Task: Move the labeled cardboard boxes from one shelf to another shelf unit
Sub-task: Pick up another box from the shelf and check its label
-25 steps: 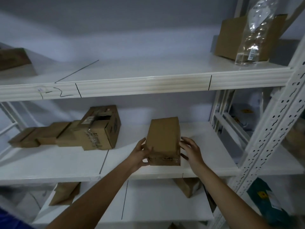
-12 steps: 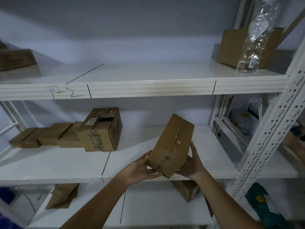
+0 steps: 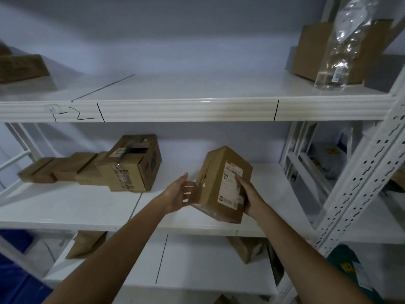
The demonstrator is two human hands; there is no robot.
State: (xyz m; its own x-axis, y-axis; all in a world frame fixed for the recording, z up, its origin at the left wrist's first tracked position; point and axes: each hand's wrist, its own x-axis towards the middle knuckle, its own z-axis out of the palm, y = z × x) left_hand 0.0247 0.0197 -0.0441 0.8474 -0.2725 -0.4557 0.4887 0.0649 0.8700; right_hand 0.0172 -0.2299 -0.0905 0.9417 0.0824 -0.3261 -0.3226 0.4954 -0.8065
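Note:
A small cardboard box point(image 3: 221, 185) with a white shipping label is tilted in the air just above the front of the middle shelf point(image 3: 65, 207). My right hand point(image 3: 248, 197) grips its right side, fingers lying across the label. My left hand point(image 3: 180, 195) is beside the box's lower left edge, fingers spread and blurred; whether it touches the box I cannot tell. A bigger taped box point(image 3: 131, 164) lies on the middle shelf to the left, with flat cardboard boxes point(image 3: 59, 170) lined up beside it.
The upper shelf point(image 3: 186, 108) carries a brown box point(image 3: 317, 49) with a clear plastic bag point(image 3: 338, 51) at the right and a flat box point(image 3: 20, 68) at the left. A perforated white upright point(image 3: 359, 178) stands at right. The lower shelf holds more boxes point(image 3: 87, 243).
The box has come off the shelf and turned so its label faces me. My right hand shifted onto the label side; my left hand loosened and opened at the box's left edge.

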